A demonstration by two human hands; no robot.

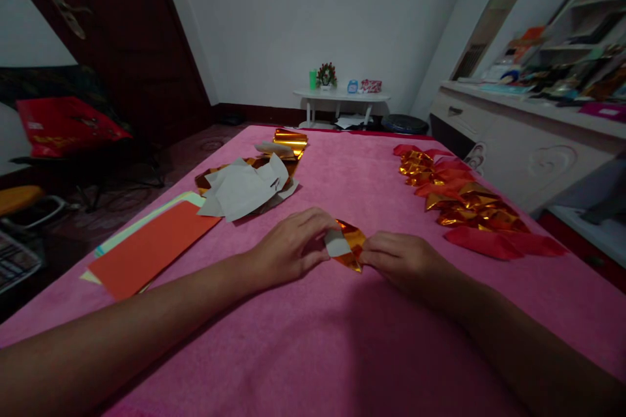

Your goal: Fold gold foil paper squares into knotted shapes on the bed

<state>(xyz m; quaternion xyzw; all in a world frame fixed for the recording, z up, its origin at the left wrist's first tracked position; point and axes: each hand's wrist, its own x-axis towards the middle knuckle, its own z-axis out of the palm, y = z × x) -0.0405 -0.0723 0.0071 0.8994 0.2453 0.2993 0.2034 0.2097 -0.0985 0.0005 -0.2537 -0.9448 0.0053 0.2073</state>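
A small piece of gold foil paper [348, 245] with a white underside lies partly folded on the pink table cover [317, 339]. My left hand [288, 247] pinches its left side, fingers closed on the paper. From the other side my right hand [403, 260] grips its right edge, fingers pressed together. Both hands rest on the cover near the table's middle.
A row of folded gold and red foil pieces [464, 205] runs along the right side. A heap of white-backed foil sheets [249, 186] and a gold foil roll [290, 138] lie at the back left. Orange and pale paper sheets [149, 247] sit at the left edge. A white dresser [528, 143] stands to the right.
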